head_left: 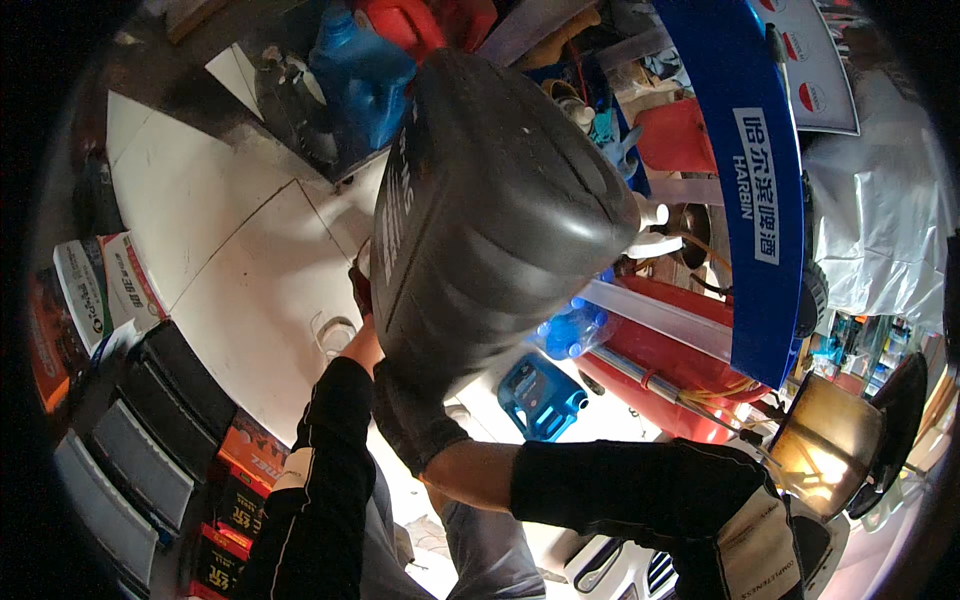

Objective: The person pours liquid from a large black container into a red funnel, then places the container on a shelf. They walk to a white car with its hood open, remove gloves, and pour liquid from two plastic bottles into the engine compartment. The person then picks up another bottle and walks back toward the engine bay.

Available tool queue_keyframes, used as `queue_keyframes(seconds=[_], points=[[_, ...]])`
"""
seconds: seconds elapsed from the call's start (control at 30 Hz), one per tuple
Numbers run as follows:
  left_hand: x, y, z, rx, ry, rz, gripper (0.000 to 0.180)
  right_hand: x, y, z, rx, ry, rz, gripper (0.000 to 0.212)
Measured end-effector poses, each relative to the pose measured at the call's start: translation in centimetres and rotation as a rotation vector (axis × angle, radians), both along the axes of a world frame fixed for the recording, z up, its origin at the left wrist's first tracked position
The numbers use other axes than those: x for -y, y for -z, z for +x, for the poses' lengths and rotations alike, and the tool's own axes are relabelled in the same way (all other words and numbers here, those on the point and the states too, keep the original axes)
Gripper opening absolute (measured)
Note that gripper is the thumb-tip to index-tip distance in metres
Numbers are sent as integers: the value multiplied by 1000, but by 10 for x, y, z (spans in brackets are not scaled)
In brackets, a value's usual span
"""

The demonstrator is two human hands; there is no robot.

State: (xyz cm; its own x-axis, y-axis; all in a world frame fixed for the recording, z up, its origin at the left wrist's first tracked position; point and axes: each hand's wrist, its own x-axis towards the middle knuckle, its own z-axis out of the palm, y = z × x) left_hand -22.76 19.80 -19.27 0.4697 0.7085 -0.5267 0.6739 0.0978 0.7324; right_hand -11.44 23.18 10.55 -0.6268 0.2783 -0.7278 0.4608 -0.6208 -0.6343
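Note:
A large black moulded plastic case (510, 190) with pale lettering on its left face is held up in front of me, tilted. My left hand (362, 285), dark-gloved, is closed at the case's left side, its fingers partly hidden behind it. My right hand (408, 415), also in a dark glove, is pressed against the case's lower end, fingers mostly hidden by the case and the shadow. Below the case, a blue plastic jug (543, 395) lies on the pale floor.
Black batteries (145, 440) and boxes (250, 450) line the left. A blue container (362, 80) stands at the far side. To the right are a red tank (670, 340), clear bottles with blue caps (570, 332), a curved blue panel (745, 200) and a stool-like seat (835, 440).

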Motion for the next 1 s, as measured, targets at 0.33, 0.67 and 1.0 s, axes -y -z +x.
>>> queue_keyframes(seconds=[0.33, 0.67, 1.0], points=[[-18, -8, -29, -63, -41, -15, 40, -17, 38, 1, 161, 59, 226, 32], [-6, -52, -25, 16, -197, 6, 37, -47, 99, -19, 602, 129, 620, 33], [-235, -12, -5, -76, -32, 386, 35, -54, 146, -30, 768, 369, 771, 33]])
